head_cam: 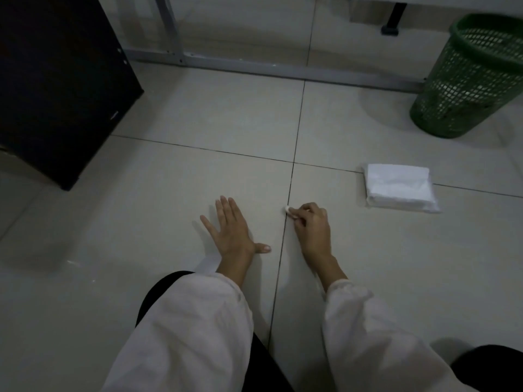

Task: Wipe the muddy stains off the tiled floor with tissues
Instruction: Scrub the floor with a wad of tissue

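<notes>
A small wad of tissue [287, 208] is pinched in the curled fingers of the right hand [312, 226] and pressed onto the grout line [283, 241] of the tiled floor [198, 171], probably so dirt lodged in the joint can be worked at. The left hand [233, 230] is laid flat on the tile, fingers straight and spread, judged to be a brace for body weight. No mud is clearly made out in the dim light. A pack of tissues [399, 186] lies near on the right, within reach; a green basket [467, 77] stands beyond it.
</notes>
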